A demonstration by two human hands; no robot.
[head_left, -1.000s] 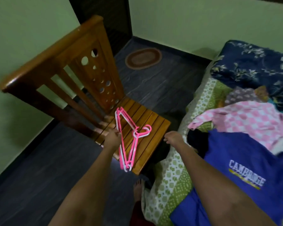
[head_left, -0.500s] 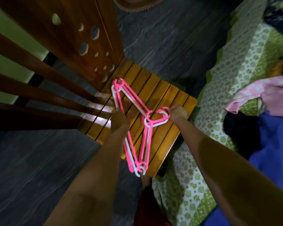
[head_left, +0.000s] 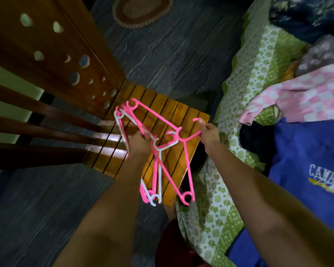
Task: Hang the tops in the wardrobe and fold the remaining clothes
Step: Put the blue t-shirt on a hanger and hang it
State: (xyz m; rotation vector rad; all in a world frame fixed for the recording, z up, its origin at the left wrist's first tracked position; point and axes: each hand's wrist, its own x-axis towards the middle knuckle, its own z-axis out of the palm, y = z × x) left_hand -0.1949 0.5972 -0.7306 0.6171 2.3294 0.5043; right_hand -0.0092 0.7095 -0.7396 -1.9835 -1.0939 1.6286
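Several pink and white plastic hangers point(head_left: 156, 166) hang bunched over the slatted seat of a wooden chair point(head_left: 174, 116). My left hand point(head_left: 139, 145) grips the bunch by its bars. My right hand point(head_left: 208, 134) pinches the hook of one pink hanger point(head_left: 162, 120), which is drawn out to the right of the others. On the bed at the right lie a blue top point(head_left: 307, 170) with white lettering, a pink checked garment point(head_left: 305, 97) and a dark garment point(head_left: 256, 139).
The chair's tall wooden back point(head_left: 52, 51) rises at the left. A green patterned bedsheet point(head_left: 245, 70) hangs over the bed edge beside the chair. A brown oval mat point(head_left: 141, 10) lies on the dark floor beyond. A navy floral cloth point(head_left: 307, 16) sits at the top right.
My right hand reached from the bed edge to the hangers and took a pink one by its hook. That hanger now stands apart from the bunch, which is lifted off the seat.
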